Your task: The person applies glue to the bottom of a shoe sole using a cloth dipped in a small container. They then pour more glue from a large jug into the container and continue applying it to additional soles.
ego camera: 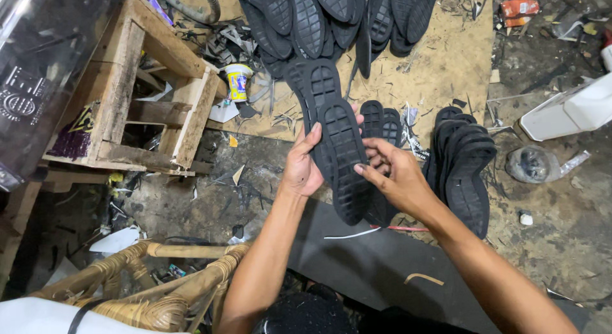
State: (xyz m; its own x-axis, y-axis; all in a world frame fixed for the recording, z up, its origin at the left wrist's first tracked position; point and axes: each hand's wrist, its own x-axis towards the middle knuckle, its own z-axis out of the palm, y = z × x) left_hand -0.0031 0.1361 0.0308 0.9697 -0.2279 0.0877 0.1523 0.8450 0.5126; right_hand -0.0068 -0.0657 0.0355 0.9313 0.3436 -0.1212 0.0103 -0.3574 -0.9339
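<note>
Black sole (344,155) — between left hand (301,171), right hand (395,174)

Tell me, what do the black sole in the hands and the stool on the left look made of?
The black sole looks like matte moulded rubber or foam, going by its dull surface and block tread. The stool is rough unfinished wood: bare grain and raw plank edges.

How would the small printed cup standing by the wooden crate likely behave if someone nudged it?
The small printed cup looks thin-walled and light, so it would probably slide or tip easily. Being round, it may roll once toppled. Whether it holds anything cannot be told.
</note>
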